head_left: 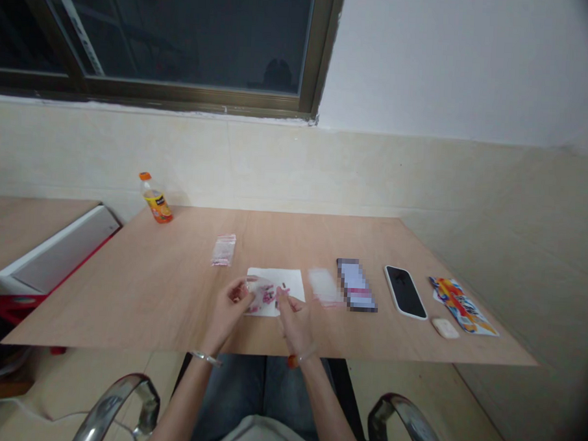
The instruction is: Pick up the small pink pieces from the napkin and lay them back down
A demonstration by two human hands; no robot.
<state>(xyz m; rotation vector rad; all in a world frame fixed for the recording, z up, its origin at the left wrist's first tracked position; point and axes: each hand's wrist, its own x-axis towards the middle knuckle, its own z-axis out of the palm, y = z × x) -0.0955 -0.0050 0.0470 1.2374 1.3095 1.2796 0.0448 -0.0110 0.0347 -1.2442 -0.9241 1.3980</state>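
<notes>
A sheet of white paper (294, 277) lies on the table in front of me, with small dark pink pieces (268, 295) scattered on it. My left hand (235, 301) is closed at the paper's left edge, its thumb and fingers pinching a small clear plastic bag (258, 286) that reaches over the paper. Over the right part of the sheet, my right hand (292, 313) has its fingertips pressed together. Whatever they hold is too small to make out. The two hands are a short way apart.
Clear plastic bags (223, 250) lie behind my left hand, and more bags (324, 285) right of the paper. Further right are a blurred-out phone (357, 286), a white-edged phone (405, 292), a small white case (445, 328) and a colourful packet (463, 306). An orange drink bottle (157, 201) stands back left.
</notes>
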